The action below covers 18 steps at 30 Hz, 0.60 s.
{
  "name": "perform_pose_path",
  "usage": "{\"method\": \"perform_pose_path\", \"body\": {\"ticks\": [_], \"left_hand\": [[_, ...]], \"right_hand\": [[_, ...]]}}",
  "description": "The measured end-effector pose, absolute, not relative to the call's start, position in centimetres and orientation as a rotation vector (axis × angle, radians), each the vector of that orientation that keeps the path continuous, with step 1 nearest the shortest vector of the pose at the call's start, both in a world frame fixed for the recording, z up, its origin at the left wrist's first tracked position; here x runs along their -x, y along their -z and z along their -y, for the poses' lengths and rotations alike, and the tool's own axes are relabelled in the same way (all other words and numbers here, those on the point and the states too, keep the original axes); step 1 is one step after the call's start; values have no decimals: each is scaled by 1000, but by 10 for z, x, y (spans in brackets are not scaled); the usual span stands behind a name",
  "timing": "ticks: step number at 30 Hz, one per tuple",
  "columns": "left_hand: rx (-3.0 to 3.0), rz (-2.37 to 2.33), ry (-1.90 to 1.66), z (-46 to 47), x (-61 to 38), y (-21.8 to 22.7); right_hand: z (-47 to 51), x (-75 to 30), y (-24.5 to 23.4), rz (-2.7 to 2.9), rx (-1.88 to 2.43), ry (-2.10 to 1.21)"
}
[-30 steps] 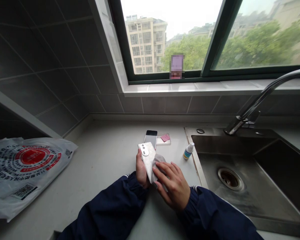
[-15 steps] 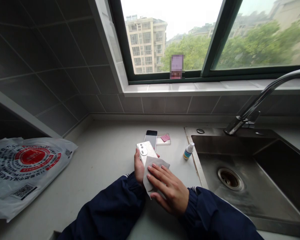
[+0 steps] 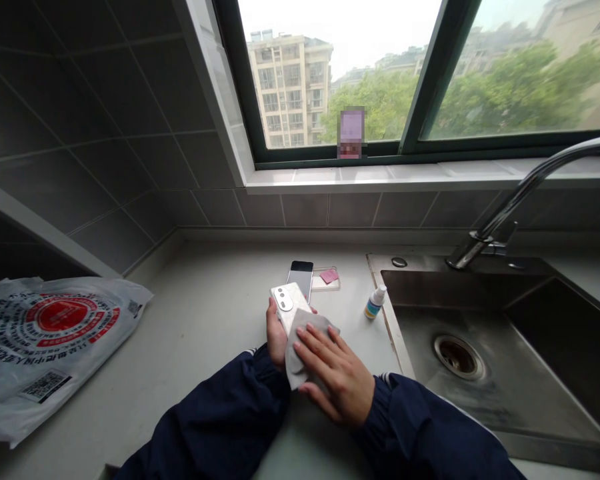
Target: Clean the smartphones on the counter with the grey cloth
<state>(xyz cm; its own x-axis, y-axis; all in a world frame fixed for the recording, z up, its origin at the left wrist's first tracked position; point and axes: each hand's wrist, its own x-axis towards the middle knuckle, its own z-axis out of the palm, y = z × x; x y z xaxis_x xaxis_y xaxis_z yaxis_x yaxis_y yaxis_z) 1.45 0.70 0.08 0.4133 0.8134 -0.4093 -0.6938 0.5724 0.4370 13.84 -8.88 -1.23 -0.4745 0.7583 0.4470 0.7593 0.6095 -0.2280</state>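
My left hand (image 3: 276,335) grips a white phone (image 3: 289,303) from below, its back with the round camera lenses facing up. My right hand (image 3: 336,375) presses a pale grey cloth (image 3: 300,343) flat against the lower part of that phone, fingers spread over the cloth. Both hands are above the light countertop (image 3: 205,320). A second phone with a dark screen (image 3: 301,275) lies on the counter just behind. Beside it sits a clear case with a pink square piece (image 3: 329,276).
A small spray bottle with a blue label (image 3: 375,302) stands at the left rim of the steel sink (image 3: 480,347). A curved tap (image 3: 520,197) arches over the sink. A printed white plastic bag (image 3: 50,340) lies at the left. Dark tiles and a window rise behind.
The phone has tilted from on edge to lying flatter with its back up. My right hand has slid the cloth down over its lower part.
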Motion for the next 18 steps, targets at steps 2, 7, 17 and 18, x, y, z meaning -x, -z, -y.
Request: {"method": "perform_pose_path", "body": {"ticks": [2,7,17,18], "left_hand": [[-207,-616,-1005,-6,-15,1],[-215,-594,-865,-8,-12,6],[-191,-501,-813,-3,-14,3],[-195,-489,-808,-1,-14,1]], "right_hand": [[88,-138,14,2272,1289,15],[89,-136,16,2364,1180,-8],[90,-137,15,2363,1257,-12],[89,-137,15,2352,1282,-5]]}}
